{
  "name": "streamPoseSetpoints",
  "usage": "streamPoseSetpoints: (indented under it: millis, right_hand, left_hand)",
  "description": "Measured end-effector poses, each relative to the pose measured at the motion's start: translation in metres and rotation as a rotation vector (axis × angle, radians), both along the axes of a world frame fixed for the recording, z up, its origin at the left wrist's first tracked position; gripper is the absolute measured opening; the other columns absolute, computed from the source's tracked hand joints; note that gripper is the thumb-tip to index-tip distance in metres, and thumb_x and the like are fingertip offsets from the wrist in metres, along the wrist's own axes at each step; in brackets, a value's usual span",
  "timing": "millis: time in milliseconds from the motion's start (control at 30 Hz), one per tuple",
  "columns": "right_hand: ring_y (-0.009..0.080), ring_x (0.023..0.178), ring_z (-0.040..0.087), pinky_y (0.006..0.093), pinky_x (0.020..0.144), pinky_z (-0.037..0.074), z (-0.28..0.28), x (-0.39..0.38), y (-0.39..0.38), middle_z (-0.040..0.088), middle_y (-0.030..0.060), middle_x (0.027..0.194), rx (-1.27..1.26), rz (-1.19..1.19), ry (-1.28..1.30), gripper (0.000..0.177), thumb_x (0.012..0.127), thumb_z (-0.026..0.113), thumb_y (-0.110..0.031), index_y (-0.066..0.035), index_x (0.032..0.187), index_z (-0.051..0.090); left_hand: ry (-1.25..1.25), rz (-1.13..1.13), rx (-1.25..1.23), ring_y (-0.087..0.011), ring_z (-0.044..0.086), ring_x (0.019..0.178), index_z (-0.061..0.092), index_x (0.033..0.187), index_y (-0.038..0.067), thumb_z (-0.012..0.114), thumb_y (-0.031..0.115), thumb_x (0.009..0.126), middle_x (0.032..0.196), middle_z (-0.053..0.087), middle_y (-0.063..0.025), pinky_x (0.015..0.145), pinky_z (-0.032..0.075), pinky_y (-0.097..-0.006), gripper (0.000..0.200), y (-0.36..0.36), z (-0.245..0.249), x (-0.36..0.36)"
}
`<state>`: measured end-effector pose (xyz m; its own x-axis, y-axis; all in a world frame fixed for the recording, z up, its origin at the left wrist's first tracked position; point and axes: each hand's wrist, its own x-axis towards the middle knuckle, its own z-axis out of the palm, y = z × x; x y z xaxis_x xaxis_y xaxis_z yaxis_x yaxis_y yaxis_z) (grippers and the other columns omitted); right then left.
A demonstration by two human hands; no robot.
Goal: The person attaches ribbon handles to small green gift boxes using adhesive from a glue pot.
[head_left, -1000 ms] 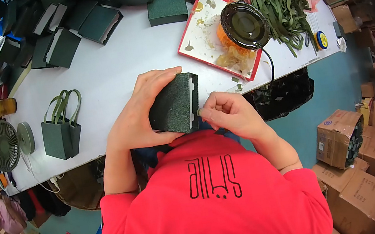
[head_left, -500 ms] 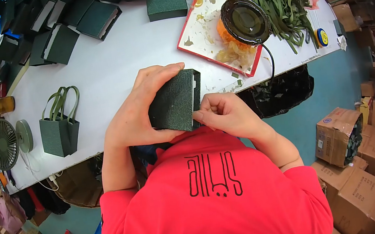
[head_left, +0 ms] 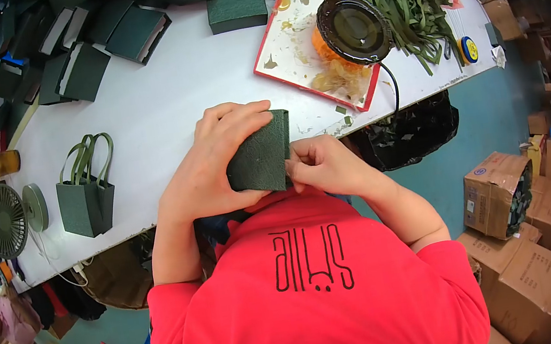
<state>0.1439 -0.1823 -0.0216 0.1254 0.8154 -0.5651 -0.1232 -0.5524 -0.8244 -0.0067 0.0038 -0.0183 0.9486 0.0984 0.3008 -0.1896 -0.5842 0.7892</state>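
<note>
A small dark green gift bag (head_left: 258, 157) with a leathery textured surface is held up in front of my chest. My left hand (head_left: 207, 160) grips it from the left, fingers along the far edge and thumb along the near edge. At its right edge is my right hand (head_left: 322, 163), with curled fingers and the thumb pinching the rim; the fingertips are partly hidden. No handles show on this bag. A similar dark green bag with ribbon handles (head_left: 88, 205) stands upright on the white table (head_left: 159, 97) to the left.
Several dark green boxes (head_left: 138, 35) crowd the back left. A round black glue pot (head_left: 354, 28) sits on a red-edged board (head_left: 283, 51), its cord hanging over the edge. Green ribbons (head_left: 407, 5) lie back right, a fan (head_left: 3, 221) left. Cartons (head_left: 497, 193) stack on the floor.
The held bag has turned so its opening and pale inner edge no longer show. My right hand has stayed at its edge and shifted slightly. The whole view has moved a little.
</note>
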Motion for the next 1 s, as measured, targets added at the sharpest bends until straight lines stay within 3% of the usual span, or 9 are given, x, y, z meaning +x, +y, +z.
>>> streamPoseSetpoints:
  millis: [100, 133, 233, 300, 367, 433, 533, 767, 1000]
  right_hand:
    - [0.0105, 0.071, 0.061, 0.0276, 0.068, 0.05, 0.011, 0.002, -0.003, 0.067, 0.0045, 0.078, 0.198, -0.124, -0.032, 0.026, 0.094, 0.067, -0.018, 0.002, 0.11, 0.062]
    - [0.0128, 0.08, 0.062, 0.0289, 0.075, 0.051, 0.003, 0.003, -0.009, 0.069, 0.0054, 0.091, 0.369, -0.18, -0.27, 0.043, 0.093, 0.067, -0.017, 0.0, 0.131, 0.053]
    - [0.0182, 0.076, 0.065, 0.0298, 0.072, 0.051, 0.006, 0.003, -0.023, 0.07, 0.009, 0.086, 0.592, -0.376, -0.745, 0.015, 0.093, 0.063, -0.01, 0.0, 0.103, 0.068]
    - [0.0192, 0.063, 0.062, 0.0314, 0.065, 0.051, 0.012, 0.002, -0.033, 0.068, 0.0094, 0.075, 0.612, -0.129, -0.392, 0.017, 0.095, 0.062, -0.011, 0.0, 0.088, 0.072]
    - [0.0119, 0.056, 0.059, 0.0274, 0.057, 0.047, 0.018, -0.008, -0.026, 0.068, 0.0058, 0.068, 0.143, -0.012, -0.006, 0.032, 0.103, 0.055, -0.024, 0.0, 0.091, 0.073]
    - [0.0093, 0.058, 0.058, 0.0236, 0.056, 0.046, -0.006, -0.012, -0.025, 0.072, 0.0056, 0.083, 0.13, -0.073, 0.309, 0.033, 0.105, 0.054, -0.028, 0.001, 0.108, 0.07]
    - [0.0084, 0.063, 0.058, 0.024, 0.057, 0.046, -0.018, -0.024, -0.029, 0.069, 0.0087, 0.116, 0.259, -0.486, 0.559, 0.04, 0.104, 0.056, -0.031, -0.002, 0.132, 0.058]
    - [0.0075, 0.073, 0.064, 0.0203, 0.063, 0.052, -0.024, 0.01, -0.043, 0.07, 0.0104, 0.113, 0.459, -1.099, 0.6, 0.029, 0.104, 0.056, -0.022, -0.003, 0.126, 0.059]
    - [0.0096, 0.075, 0.066, 0.0226, 0.066, 0.056, -0.028, 0.029, -0.046, 0.07, 0.0104, 0.104, 0.608, -1.15, 0.488, 0.029, 0.105, 0.053, -0.019, -0.001, 0.128, 0.053]
  left_hand:
    - [-0.032, 0.083, -0.016, -0.0383, 0.045, 0.128, 0.051, 0.136, 0.007, 0.088, 0.01, 0.057, 0.144, 0.052, -0.0132, 0.108, 0.039, -0.0466, 0.087, 0.003, -0.003, 0.0]
    - [-0.049, 0.115, -0.034, -0.0382, 0.045, 0.128, 0.05, 0.136, 0.007, 0.088, 0.01, 0.057, 0.144, 0.052, -0.0136, 0.108, 0.038, -0.0465, 0.087, 0.003, -0.005, -0.001]
    - [-0.094, 0.165, -0.04, -0.0386, 0.044, 0.129, 0.048, 0.138, 0.007, 0.088, 0.01, 0.057, 0.143, 0.051, -0.0151, 0.108, 0.038, -0.0466, 0.09, 0.004, -0.007, 0.001]
    - [-0.11, 0.161, -0.033, -0.0389, 0.044, 0.13, 0.046, 0.139, 0.007, 0.089, 0.01, 0.057, 0.144, 0.05, -0.0155, 0.108, 0.038, -0.0469, 0.092, 0.004, -0.006, 0.003]
    - [-0.12, 0.142, -0.041, -0.0392, 0.043, 0.131, 0.046, 0.139, 0.007, 0.089, 0.011, 0.057, 0.144, 0.05, -0.0158, 0.108, 0.038, -0.0472, 0.093, 0.002, -0.005, 0.004]
    - [-0.132, 0.115, -0.058, -0.0395, 0.043, 0.131, 0.045, 0.139, 0.007, 0.089, 0.012, 0.057, 0.144, 0.05, -0.0161, 0.108, 0.038, -0.0475, 0.093, -0.002, -0.005, 0.007]
    - [-0.107, 0.1, -0.069, -0.0393, 0.043, 0.131, 0.046, 0.139, 0.007, 0.09, 0.013, 0.057, 0.144, 0.05, -0.0162, 0.109, 0.037, -0.0475, 0.093, -0.005, -0.005, 0.005]
    - [-0.031, 0.161, 0.048, -0.038, 0.046, 0.132, 0.041, 0.143, 0.008, 0.09, 0.019, 0.057, 0.144, 0.049, -0.0205, 0.11, 0.038, -0.0451, 0.099, 0.006, -0.008, -0.012]
    - [0.029, 0.259, -0.019, -0.0382, 0.045, 0.131, 0.046, 0.139, 0.005, 0.089, 0.014, 0.057, 0.144, 0.049, -0.019, 0.108, 0.039, -0.0455, 0.093, 0.011, -0.01, -0.026]
